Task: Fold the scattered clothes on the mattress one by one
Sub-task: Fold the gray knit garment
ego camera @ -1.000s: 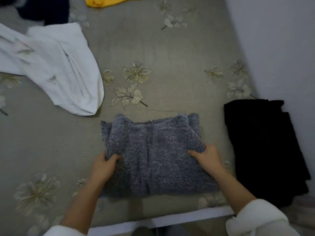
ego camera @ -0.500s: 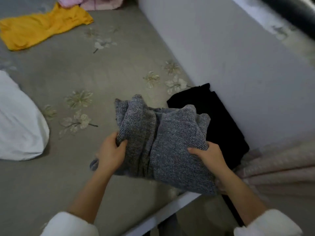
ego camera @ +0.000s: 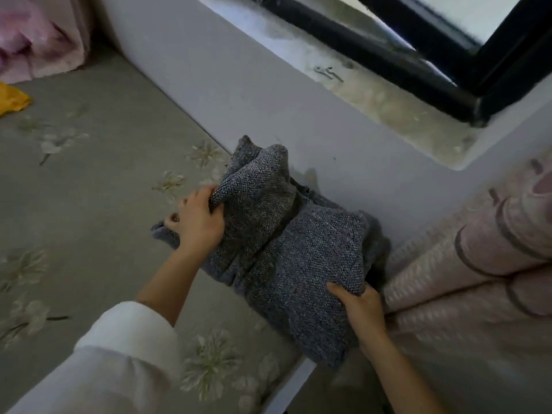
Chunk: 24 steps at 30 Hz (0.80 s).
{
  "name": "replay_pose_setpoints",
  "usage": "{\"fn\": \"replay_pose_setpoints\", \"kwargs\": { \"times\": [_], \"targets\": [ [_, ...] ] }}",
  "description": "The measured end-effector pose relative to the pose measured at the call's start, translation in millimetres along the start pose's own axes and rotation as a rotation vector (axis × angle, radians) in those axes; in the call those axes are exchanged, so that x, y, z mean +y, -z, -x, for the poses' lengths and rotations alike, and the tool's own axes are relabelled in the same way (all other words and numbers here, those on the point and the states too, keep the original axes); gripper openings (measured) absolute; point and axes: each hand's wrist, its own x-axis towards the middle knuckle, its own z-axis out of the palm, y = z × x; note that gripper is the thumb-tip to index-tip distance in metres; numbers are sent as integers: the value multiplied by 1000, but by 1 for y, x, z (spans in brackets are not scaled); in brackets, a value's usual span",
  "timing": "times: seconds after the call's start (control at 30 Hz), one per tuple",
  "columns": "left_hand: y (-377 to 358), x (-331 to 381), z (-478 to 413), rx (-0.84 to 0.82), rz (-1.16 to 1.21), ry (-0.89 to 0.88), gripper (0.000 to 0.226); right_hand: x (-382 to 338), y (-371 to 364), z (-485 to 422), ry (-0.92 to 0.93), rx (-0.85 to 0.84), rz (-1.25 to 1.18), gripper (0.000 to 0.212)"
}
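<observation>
A folded grey knit sweater (ego camera: 286,252) sits at the mattress's right edge against the wall, bunched up along its top. My left hand (ego camera: 198,224) grips its left side, fingers curled into the knit. My right hand (ego camera: 358,306) holds its near right corner from below, thumb on top. The sweater covers the black garment that lay there; only a dark sliver shows at its right. The mattress (ego camera: 89,210) is grey-green with pale flower prints.
A white wall (ego camera: 268,94) and a dusty window sill with a black frame (ego camera: 388,55) run along the right. A pink quilted blanket (ego camera: 466,270) lies at right. A yellow garment (ego camera: 12,98) and pink fabric (ego camera: 38,40) lie far left.
I lifted the folded grey sweater off the middle of the mattress and carried it right, onto the black garment by the wall. My view swung right with it.
</observation>
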Motion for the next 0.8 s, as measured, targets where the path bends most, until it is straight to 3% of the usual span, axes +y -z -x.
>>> {"fn": "replay_pose_setpoints", "kwargs": {
  "times": [0.17, 0.33, 0.4, 0.5, 0.57, 0.7, 0.8],
  "targets": [
    [-44, 12, -56, -37, -98, -26, 40, 23, 9, -36, -133, 60, 15, 14],
    [-104, -16, -47, -464, -207, -16, 66, 54, 8, -56, -285, 86, 358, 47],
    [-125, -29, -33, -579, -279, -22, 66, 48, 1, -61, -229, 150, 504, 58],
    [-145, -37, -21, -541, -324, -36, 63, 31, -14, -67, 77, 223, 788, 78],
    [-150, -35, -15, -460, -316, -70, 62, 23, -29, -76, 220, 109, 904, 78],
    [-163, -36, 10, -340, -299, -86, 66, 33, -51, -104, 135, -89, 1086, 68],
    [-175, -37, 32, -337, -306, -127, 71, 47, -48, -123, 69, -122, 1179, 64]
  ]
}}
